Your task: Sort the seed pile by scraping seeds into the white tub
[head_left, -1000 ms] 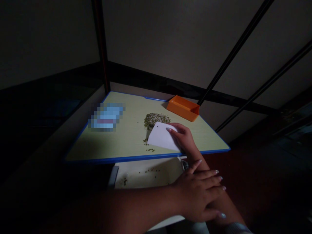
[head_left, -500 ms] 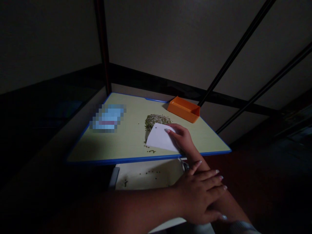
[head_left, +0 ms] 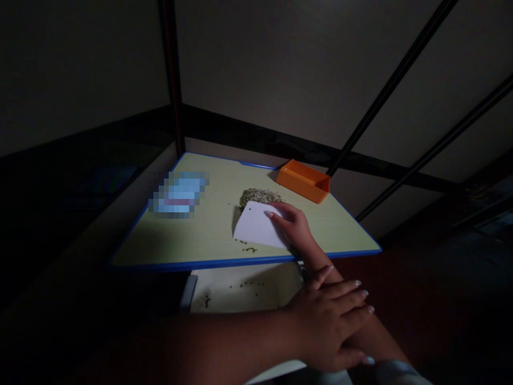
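Observation:
My right hand (head_left: 294, 222) grips a flat white scraper (head_left: 258, 224), thin and with a small hole near one corner. The thumb lies on its face and the fingers go behind it. Just beyond the scraper's far edge lies a heap of small greenish grains (head_left: 260, 197), partly covered by it. Several loose grains (head_left: 249, 249) lie on the near side, close to the table's front edge. My left hand (head_left: 332, 315) rests across my right forearm with its fingers spread, holding nothing.
The pale table (head_left: 192, 240) has a blue rim. An orange open-sided tray (head_left: 302, 184) stands at its back right; a blurred-out light blue item (head_left: 180, 192) lies at the left. Below the front edge is a pale open drawer (head_left: 240, 297) with scattered grains. Dark walls stand behind.
My right hand has shifted the scraper slightly to the left along the near side of the heap. My left hand stays on the forearm.

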`<control>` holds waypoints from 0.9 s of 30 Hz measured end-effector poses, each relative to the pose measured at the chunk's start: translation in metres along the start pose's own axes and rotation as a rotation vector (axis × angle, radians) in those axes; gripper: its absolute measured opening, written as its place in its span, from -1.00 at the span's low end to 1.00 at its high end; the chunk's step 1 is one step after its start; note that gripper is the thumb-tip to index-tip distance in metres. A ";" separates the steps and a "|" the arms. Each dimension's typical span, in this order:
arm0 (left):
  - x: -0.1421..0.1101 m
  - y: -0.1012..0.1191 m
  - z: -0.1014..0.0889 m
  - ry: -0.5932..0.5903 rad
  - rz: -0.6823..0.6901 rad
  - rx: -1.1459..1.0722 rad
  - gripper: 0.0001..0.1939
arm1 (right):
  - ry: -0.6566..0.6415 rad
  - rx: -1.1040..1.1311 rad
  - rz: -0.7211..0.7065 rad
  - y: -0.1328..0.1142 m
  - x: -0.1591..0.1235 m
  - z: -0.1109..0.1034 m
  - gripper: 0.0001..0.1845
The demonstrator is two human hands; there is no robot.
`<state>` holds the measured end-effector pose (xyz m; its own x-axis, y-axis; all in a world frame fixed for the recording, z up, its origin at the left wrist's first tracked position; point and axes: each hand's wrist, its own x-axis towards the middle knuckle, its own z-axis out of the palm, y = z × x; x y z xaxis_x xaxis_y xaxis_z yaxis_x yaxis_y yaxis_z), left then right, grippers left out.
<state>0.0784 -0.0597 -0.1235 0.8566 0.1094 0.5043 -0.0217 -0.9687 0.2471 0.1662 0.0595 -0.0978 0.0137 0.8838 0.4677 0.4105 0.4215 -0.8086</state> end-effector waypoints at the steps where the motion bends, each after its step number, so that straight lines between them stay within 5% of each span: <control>1: 0.000 0.000 0.000 -0.001 0.000 0.000 -0.35 | -0.006 0.000 -0.004 0.000 0.000 0.000 -0.70; 27: 0.002 0.001 0.001 -0.056 0.030 0.045 -0.38 | 0.030 0.070 0.065 0.002 -0.006 -0.011 -0.74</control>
<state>0.0804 -0.0609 -0.1229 0.8835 0.0684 0.4633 -0.0259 -0.9806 0.1942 0.1765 0.0524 -0.0986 0.0661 0.9037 0.4230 0.3427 0.3776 -0.8602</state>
